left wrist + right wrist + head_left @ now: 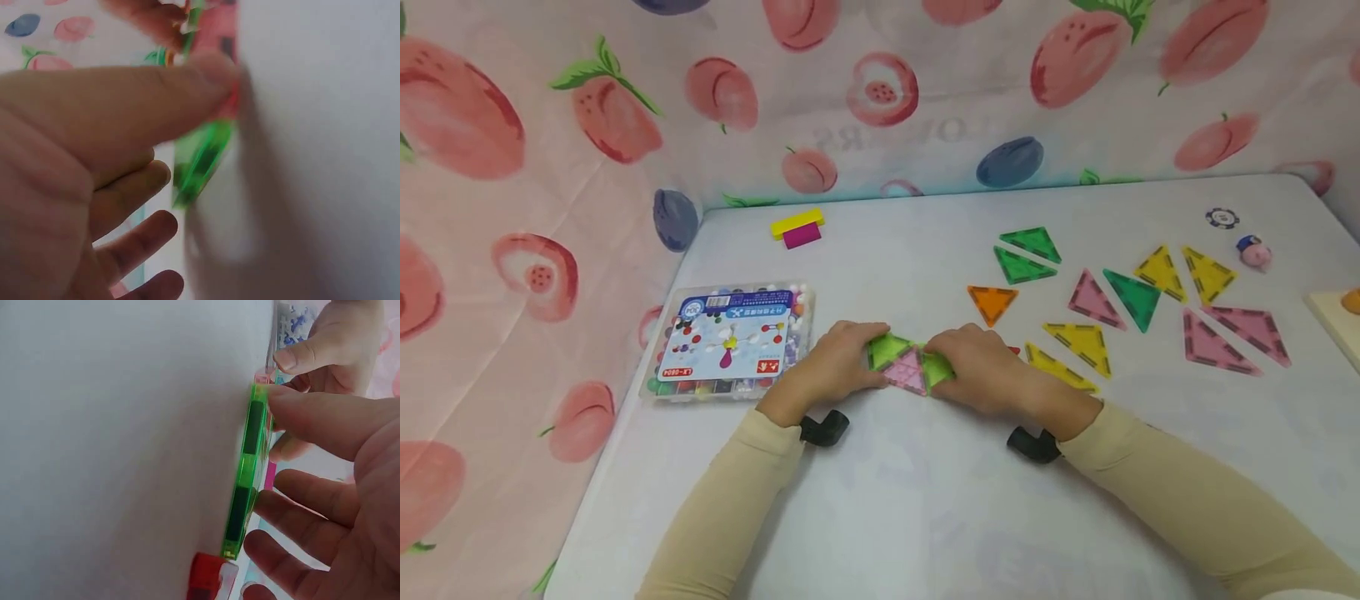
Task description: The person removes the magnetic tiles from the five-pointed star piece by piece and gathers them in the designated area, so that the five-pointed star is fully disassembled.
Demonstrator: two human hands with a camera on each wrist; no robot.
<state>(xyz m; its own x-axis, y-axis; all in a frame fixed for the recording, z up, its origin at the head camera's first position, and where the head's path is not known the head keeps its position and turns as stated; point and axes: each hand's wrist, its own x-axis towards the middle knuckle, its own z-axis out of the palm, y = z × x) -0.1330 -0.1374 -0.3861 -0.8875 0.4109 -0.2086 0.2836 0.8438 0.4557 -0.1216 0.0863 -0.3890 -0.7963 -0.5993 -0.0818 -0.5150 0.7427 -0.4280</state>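
Observation:
A pink triangular magnetic tile (pixel 907 372) lies between two light green magnetic tiles, one on its left (pixel 886 350) and another on its right (pixel 937 369). My left hand (pixel 838 362) pinches the left side of this group; in the left wrist view its thumb (pixel 206 75) presses the pink tile. The right green tile's edge (pixel 245 469) is pinched by my right hand (pixel 985 367), thumb on the near side and fingers spread behind. A red tile (pixel 206 578) sits just beside it, mostly hidden by the right hand in the head view.
A clear case of molecular model parts (pixel 726 342) lies left. Yellow (pixel 797 222) and magenta blocks (pixel 802 236) sit behind. Right are an orange tile (pixel 992 304), several green, yellow and pink triangles, a poker chip (pixel 1222 218), a small pig figure (pixel 1255 252) and a board (pixel 1337 321).

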